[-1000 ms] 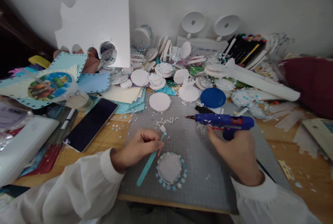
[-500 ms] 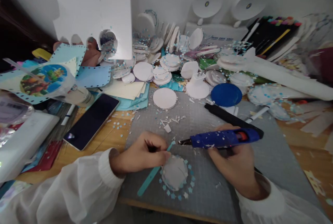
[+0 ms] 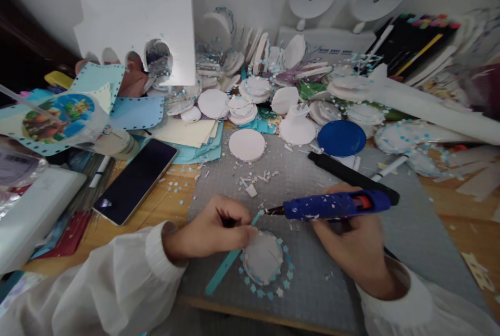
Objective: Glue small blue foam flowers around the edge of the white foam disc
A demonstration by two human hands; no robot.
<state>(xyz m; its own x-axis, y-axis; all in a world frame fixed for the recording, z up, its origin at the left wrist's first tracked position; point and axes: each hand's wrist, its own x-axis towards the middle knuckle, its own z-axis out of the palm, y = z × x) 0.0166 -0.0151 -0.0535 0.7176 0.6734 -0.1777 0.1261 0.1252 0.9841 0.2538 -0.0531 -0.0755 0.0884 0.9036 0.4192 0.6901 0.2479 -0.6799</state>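
Clock centred on the small disc (image 3: 262, 260), lying flat on the grey mat (image 3: 312, 284). Blue stars (image 3: 290, 267) loop round it from two to nine. Left hand (image 3: 211, 229) at ten: fingers curled in, thumb and forefinger pinched closed beside the rim; cannot tell what, if anything, they grip. Teal stick (image 3: 222, 272) runs under that hand, near end at eight, far tip at twelve. Right hand (image 3: 355, 247) at three, fingers wrapped on the glue gun (image 3: 324, 206), which lies across one to two, nozzle pointing to nine, its point right by the stick's tip; contact cannot be told. Farther out: white scraps (image 3: 251, 190) at twelve, blue lid (image 3: 341, 138) at one, phone (image 3: 135, 182) at ten
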